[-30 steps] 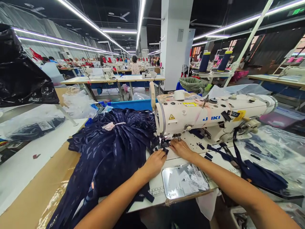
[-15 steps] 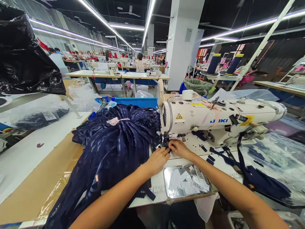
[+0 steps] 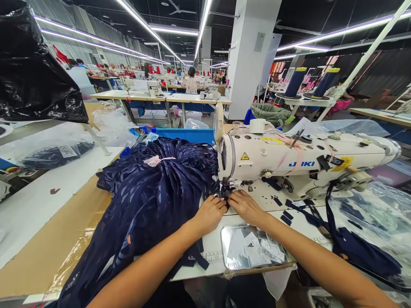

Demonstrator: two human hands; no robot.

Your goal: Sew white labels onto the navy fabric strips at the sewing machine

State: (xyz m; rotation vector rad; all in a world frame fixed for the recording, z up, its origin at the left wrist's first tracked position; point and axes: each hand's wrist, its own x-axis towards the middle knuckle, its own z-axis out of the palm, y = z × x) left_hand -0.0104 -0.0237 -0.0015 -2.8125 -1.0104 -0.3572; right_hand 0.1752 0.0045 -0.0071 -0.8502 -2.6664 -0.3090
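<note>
A white sewing machine (image 3: 272,160) stands to the right, its needle end just beyond my fingertips. My left hand (image 3: 210,214) lies at the left of the presser foot, fingers bent together on a small dark piece of navy fabric (image 3: 226,204). From the right, my right hand (image 3: 244,206) pinches the same piece close to the needle. Most of that piece is hidden under the fingers and the machine head. Left of the machine is a large heap of navy lace garments (image 3: 167,184), gathered with a pale tie (image 3: 157,161).
A metal tray (image 3: 226,252) of white labels sits at the table's front edge. Navy scraps (image 3: 287,217) and a navy strap piece (image 3: 362,250) lie to the right. A blue bin (image 3: 186,135) stands behind the heap; a black plastic bag (image 3: 38,72) hangs at upper left.
My right hand's fingers have gone from a raised pinch to lying flatter and lower by the needle. My left hand has drawn slightly left. The view has shifted a little.
</note>
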